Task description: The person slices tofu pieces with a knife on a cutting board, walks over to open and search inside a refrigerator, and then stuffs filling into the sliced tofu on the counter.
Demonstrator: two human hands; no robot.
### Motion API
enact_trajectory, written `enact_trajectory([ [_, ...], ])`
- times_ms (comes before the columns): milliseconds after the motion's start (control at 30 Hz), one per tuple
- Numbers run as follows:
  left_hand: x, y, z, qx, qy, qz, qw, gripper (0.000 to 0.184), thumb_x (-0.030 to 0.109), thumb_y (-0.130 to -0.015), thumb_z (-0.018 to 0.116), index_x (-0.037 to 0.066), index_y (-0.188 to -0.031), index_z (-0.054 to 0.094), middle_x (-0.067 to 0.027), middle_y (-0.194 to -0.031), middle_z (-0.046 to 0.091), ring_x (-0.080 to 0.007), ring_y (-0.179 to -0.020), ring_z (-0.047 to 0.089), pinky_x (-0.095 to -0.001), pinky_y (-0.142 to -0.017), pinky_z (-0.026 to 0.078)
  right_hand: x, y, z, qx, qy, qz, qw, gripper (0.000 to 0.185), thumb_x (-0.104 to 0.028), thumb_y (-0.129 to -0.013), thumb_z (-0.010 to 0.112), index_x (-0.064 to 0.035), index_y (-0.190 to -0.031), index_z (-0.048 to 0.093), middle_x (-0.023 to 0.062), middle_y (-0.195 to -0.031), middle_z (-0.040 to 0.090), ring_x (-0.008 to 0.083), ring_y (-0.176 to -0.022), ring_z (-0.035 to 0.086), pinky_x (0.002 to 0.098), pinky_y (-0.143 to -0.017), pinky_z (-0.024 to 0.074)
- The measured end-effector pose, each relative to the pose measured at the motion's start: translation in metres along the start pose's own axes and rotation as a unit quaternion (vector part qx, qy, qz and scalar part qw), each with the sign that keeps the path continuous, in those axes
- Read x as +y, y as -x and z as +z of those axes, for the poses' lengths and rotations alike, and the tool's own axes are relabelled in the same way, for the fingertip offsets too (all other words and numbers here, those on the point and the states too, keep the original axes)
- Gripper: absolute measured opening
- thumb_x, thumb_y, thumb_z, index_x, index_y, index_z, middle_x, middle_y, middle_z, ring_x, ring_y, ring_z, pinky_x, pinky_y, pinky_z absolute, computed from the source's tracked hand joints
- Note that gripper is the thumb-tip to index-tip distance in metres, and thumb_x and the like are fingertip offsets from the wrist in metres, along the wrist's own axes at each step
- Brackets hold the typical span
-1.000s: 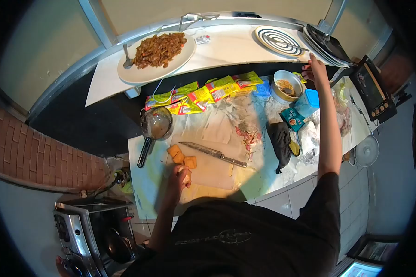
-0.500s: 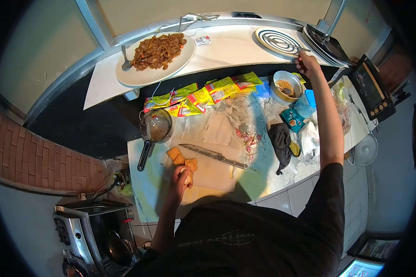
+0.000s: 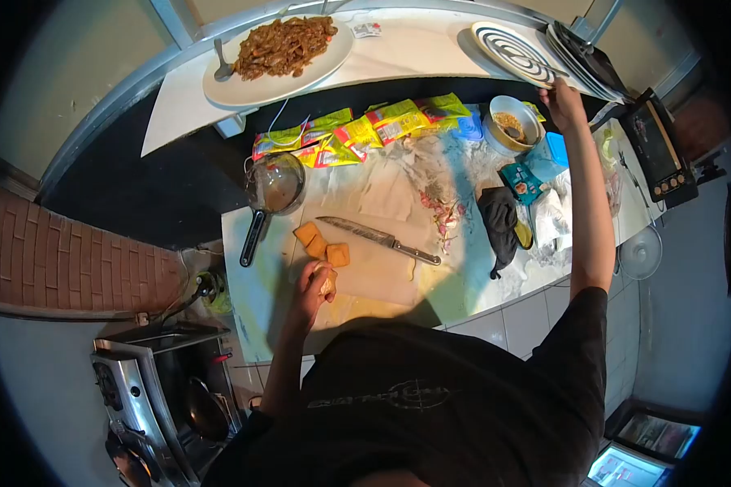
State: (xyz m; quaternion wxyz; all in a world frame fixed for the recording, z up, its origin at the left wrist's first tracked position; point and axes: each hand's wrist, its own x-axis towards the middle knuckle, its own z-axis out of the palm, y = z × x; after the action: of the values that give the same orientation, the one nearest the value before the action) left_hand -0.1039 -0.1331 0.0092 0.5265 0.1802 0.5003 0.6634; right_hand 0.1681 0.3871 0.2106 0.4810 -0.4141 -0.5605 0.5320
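Note:
My left hand [image 3: 310,290] is closed around a piece of tofu [image 3: 327,283] at the near left of the white cutting board [image 3: 374,284]. Several more golden-brown tofu pieces [image 3: 337,254] lie just beyond it. A knife [image 3: 378,234] with a dark blade lies across the board, handle to the right. Stretched far forward, my right hand [image 3: 564,105] has its fingers closed at the near rim of a blue-and-white striped plate [image 3: 499,47] on the shelf. A metal utensil [image 3: 536,63] rests across that plate, its handle end close to my fingers.
A glass-lidded pan [image 3: 276,185] stands left. Yellow seasoning packets [image 3: 382,122] line the back. At right are a bowl of food [image 3: 512,105], a black cloth [image 3: 498,227] and a blue-lidded container [image 3: 548,158]. Above are a noodle platter [image 3: 333,65] and stacked plates [image 3: 597,79].
The camera view has shifted, so the shelf and table sit higher in the picture. My right hand stays at the striped plate's rim; my left hand still holds the tofu.

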Motion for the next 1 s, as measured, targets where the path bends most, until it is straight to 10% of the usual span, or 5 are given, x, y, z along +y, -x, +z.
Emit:
enact_trajectory([
  [433,0.002,0.003,-0.001,-0.011,-0.052,-0.05,0.997,0.025,0.02,-0.101,0.043,0.005,-0.119,0.052,-0.0076,-0.108,0.057,-0.0157,-0.093,0.057,-0.0316,-0.078,0.047,-0.065,0.202,-0.031,-0.063,0.076,0.033,0.995,0.02,-0.016,-0.098,0.046,-0.0016,-0.088,0.055,0.0014,-0.058,0.053,0.0083,-0.04,0.045,0.0209,-0.037,0.0348],
  [767,0.009,0.009,0.005,-0.025,-0.119,-0.068,0.99,0.033,0.023,-0.102,0.043,0.004,-0.128,0.051,-0.0107,-0.117,0.058,-0.0209,-0.11,0.059,-0.0354,-0.093,0.049,0.072,0.257,0.026,-0.109,0.029,0.175,0.978,0.041,-0.022,-0.098,0.047,0.0013,-0.13,0.04,0.0037,-0.071,0.056,0.0096,-0.044,0.047,0.0233,-0.037,0.0354],
  [1000,0.005,0.005,0.01,-0.01,-0.1,-0.09,0.991,0.036,0.024,-0.102,0.041,0.0,-0.128,0.052,-0.011,-0.116,0.058,-0.0201,-0.104,0.062,-0.0343,-0.093,0.051,0.186,0.227,0.085,-0.174,-0.018,0.125,0.977,0.023,-0.014,-0.1,0.037,0.0029,-0.11,0.049,0.0094,-0.071,0.06,0.0159,-0.047,0.054,0.0272,-0.044,0.0438],
])
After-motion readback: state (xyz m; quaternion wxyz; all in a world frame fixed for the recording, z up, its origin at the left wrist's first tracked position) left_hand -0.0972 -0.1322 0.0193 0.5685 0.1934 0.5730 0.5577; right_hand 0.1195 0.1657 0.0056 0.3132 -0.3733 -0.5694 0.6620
